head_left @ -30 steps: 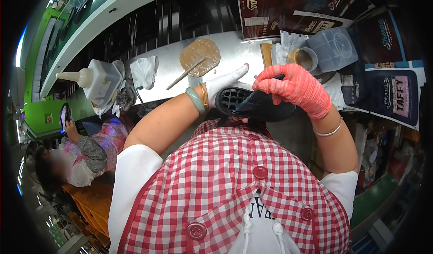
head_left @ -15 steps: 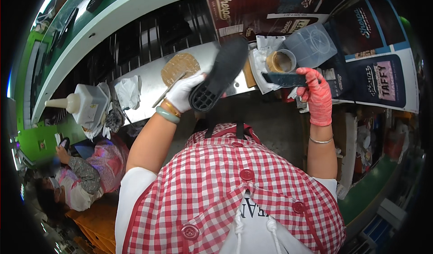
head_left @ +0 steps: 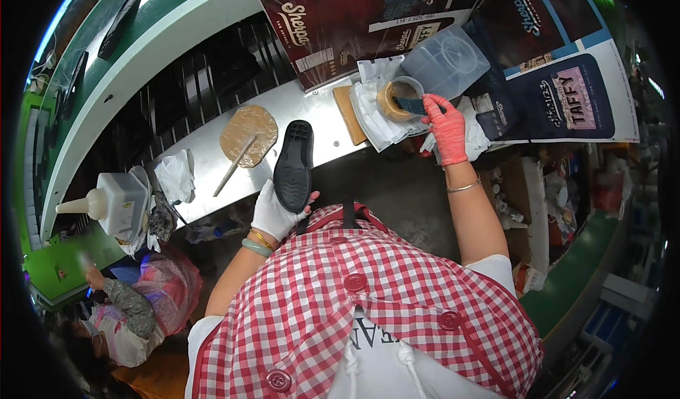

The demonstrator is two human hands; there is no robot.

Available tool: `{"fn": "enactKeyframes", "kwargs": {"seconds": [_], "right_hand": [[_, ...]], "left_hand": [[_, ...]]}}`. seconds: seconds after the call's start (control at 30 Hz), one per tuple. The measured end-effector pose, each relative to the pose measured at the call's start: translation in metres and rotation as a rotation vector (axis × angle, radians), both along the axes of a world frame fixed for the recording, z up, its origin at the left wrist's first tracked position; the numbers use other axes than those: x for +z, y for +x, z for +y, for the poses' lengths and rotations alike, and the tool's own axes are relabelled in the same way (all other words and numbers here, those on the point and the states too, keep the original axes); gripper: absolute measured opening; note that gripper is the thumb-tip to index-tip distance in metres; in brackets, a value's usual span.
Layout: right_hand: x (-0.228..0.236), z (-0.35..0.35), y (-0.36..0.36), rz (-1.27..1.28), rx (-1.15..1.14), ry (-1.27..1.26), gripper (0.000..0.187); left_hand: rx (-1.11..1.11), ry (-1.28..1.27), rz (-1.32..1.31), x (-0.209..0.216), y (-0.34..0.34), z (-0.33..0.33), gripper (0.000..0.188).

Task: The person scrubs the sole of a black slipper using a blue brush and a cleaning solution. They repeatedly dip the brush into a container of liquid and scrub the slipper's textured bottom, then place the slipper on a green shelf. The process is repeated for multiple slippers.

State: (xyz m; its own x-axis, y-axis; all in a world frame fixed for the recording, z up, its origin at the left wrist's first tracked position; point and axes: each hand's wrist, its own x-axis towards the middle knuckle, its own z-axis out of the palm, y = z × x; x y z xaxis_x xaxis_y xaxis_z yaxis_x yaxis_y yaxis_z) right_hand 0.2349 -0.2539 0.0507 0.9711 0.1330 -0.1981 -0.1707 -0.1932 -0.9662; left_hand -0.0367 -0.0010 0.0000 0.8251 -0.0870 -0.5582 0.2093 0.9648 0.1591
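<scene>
A black shoe sole (head_left: 294, 165) is up near the front edge of the counter (head_left: 324, 109), standing long-ways with wavy lines on the side we see. The left hand (head_left: 273, 213), in a white glove, has its grip closed around the low end of the sole. Off to the right, the right hand (head_left: 446, 128), in a pinkish-red glove, has a narrow grip, pinching a dark flat tool (head_left: 411, 106). The tool's other end is at the mouth of a cup (head_left: 385, 102) with brown on its side. The cup is on white paper (head_left: 379, 124), near a clear plastic tub (head_left: 446, 63). A tan flat block (head_left: 348, 116) lies just left of the paper. Left of the sole is a round brown pad (head_left: 248, 126) with a thin stick (head_left: 234, 169) on it. Farther left are crumpled white paper (head_left: 175, 176) and a bottle with a spout (head_left: 119, 204). Another person (head_left: 163, 293) is at the far left.
</scene>
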Motion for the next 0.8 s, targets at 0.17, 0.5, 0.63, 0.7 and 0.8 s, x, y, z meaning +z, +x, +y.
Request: {"fn": "enactKeyframes", "kwargs": {"seconds": [0.17, 0.5, 0.63, 0.7, 0.8], "right_hand": [[-0.010, 0.000, 0.010, -0.013, 0.045, -0.028, 0.027], [0.035, 0.015, -0.042, 0.176, 0.140, 0.392, 0.025], [0.089, 0.045, -0.093, 0.149, 0.287, 0.363, 0.026], [0.097, 0.053, -0.106, 0.136, 0.290, 0.384, 0.025], [0.096, 0.057, -0.110, 0.112, 0.323, 0.420, 0.024]], "left_hand": [[-0.001, 0.068, 0.003, 0.012, 0.010, -0.001, 0.053], [-0.037, 0.031, -0.187, 0.052, 0.043, -0.019, 0.056], [0.020, -0.035, -0.246, 0.069, 0.050, -0.027, 0.057], [0.026, -0.057, -0.276, 0.077, 0.053, -0.030, 0.059], [0.005, -0.070, -0.345, 0.088, 0.055, -0.035, 0.059]]}}
